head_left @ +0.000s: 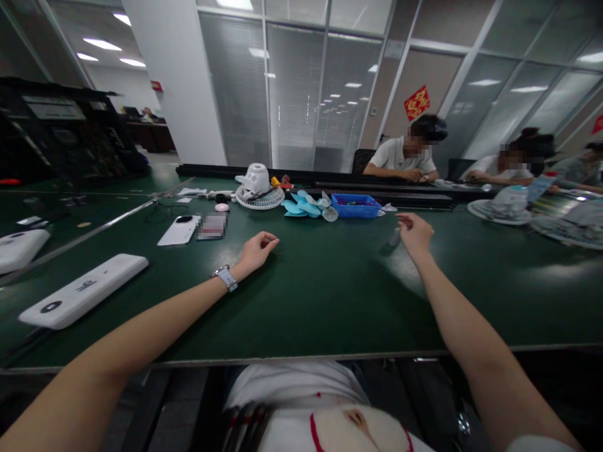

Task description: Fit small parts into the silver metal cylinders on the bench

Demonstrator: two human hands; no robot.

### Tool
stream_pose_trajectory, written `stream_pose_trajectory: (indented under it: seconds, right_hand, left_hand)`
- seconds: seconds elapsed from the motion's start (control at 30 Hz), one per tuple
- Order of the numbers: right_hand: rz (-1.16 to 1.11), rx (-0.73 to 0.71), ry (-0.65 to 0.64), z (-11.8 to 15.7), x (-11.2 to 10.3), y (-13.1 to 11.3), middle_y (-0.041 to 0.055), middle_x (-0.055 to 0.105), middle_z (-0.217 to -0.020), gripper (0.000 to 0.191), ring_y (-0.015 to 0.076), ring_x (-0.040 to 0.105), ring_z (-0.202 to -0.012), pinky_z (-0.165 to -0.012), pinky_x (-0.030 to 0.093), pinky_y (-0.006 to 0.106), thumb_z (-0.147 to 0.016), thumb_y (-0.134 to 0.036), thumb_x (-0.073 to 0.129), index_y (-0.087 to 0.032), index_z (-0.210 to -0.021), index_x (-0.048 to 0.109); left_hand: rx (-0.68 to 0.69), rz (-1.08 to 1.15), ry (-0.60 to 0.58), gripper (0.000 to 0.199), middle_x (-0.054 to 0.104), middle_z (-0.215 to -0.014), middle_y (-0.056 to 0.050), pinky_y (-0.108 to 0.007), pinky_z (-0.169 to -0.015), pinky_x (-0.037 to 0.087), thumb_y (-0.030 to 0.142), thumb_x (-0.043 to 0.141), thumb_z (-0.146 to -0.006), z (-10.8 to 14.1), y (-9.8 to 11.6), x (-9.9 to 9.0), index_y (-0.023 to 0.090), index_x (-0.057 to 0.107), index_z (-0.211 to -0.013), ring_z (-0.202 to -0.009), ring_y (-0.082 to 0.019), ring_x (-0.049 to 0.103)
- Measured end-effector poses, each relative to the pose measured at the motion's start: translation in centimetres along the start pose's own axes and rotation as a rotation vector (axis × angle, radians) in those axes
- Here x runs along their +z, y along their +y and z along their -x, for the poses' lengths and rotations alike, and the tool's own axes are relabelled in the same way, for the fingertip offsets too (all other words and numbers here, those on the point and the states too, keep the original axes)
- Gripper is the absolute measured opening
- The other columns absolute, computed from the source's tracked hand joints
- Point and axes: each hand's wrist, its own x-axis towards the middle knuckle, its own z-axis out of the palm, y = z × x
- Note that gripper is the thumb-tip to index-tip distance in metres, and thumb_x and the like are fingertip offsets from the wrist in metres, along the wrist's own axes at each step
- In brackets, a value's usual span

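My left hand (257,253) rests on the green table (320,295), a watch on its wrist. Its fingers are loosely bent, and nothing shows between them. Just above the right part of the table is my right hand (415,235), fingers bent and pointing left, with a gap between finger and thumb. Under those fingertips sits a small greyish piece (394,237), blurred; whether the thumb touches it is unclear. Beyond my hands lie light-blue fan blades (301,204), a blue tray (357,206) of small parts, and a white fan head (257,182) on its round grille (260,198).
To the left lie a white phone (178,230), a pink round item (222,207) and a long white device (85,292) with a cable. More fan grilles (499,210) stand at the right. Across the table, people (405,157) sit beyond black rails (386,198).
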Motion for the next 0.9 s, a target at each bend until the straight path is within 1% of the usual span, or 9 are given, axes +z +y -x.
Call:
stream_pose_trajectory:
  seconds: [0.1,0.2,0.4,0.63,0.77,0.9]
  right_hand:
    - [0.081,0.07,-0.082,-0.04,-0.27,1.07,0.0061,0.072,-0.09,0.037,0.0226,0.067,-0.084,-0.083,0.052,0.035,-0.076,-0.008,0.051,-0.02,-0.106,0.07]
    - [0.123,0.082,-0.134,0.11,-0.31,0.93,0.007,0.072,-0.089,0.036,0.0229,0.067,-0.086,-0.084,0.051,0.036,-0.078,-0.009,0.051,-0.02,-0.107,0.07]
    - [0.155,0.067,-0.123,0.15,-0.25,0.53,0.0085,0.072,-0.092,0.032,0.0241,0.066,-0.089,-0.083,0.049,0.035,-0.082,-0.012,0.051,-0.019,-0.106,0.071]
    - [0.249,-0.072,-0.178,0.1,-0.17,0.64,0.0093,0.071,-0.103,0.036,0.024,0.064,-0.094,-0.086,0.047,0.034,-0.084,-0.009,0.045,-0.019,-0.106,0.072]
    - [0.259,-0.118,-0.17,0.09,-0.01,0.95,0.0092,0.07,-0.106,0.039,0.024,0.063,-0.098,-0.089,0.046,0.035,-0.084,-0.008,0.043,-0.018,-0.107,0.072]
    - [0.258,-0.149,-0.161,0.17,0.09,1.23,0.0093,0.07,-0.105,0.041,0.0236,0.063,-0.097,-0.089,0.047,0.035,-0.083,-0.007,0.041,-0.018,-0.107,0.072]
  left_hand:
    - [-0.005,0.006,-0.009,0.028,0.071,-0.083,-0.004,-0.03,-0.068,0.047,0.043,0.059,-0.083,0.01,0.03,-0.05,0.019,0.065,-0.096,-0.075,-0.018,0.064]
    - [0.0,0.014,-0.015,0.027,0.071,-0.084,-0.004,-0.029,-0.069,0.047,0.042,0.06,-0.083,0.04,0.08,-0.05,0.02,0.065,-0.096,-0.075,-0.018,0.064]
    - [0.002,0.004,-0.007,0.024,0.071,-0.084,-0.004,-0.029,-0.068,0.047,0.04,0.06,-0.083,0.22,0.34,-0.05,0.02,0.066,-0.095,-0.074,-0.018,0.063]
    - [0.024,0.003,-0.006,0.024,0.071,-0.084,-0.004,-0.029,-0.067,0.047,0.04,0.06,-0.084,-0.01,-0.17,0.18,0.02,0.066,-0.095,-0.073,-0.017,0.062]
    - [0.031,0.001,-0.008,0.024,0.07,-0.083,-0.004,-0.03,-0.068,0.046,0.04,0.06,-0.083,-0.06,-0.44,0.29,0.02,0.066,-0.095,-0.073,-0.017,0.062]
    - [0.033,0.002,-0.014,0.025,0.07,-0.081,-0.003,-0.029,-0.067,0.046,0.04,0.06,-0.084,0.08,-0.26,0.19,0.02,0.065,-0.096,-0.072,-0.017,0.062]
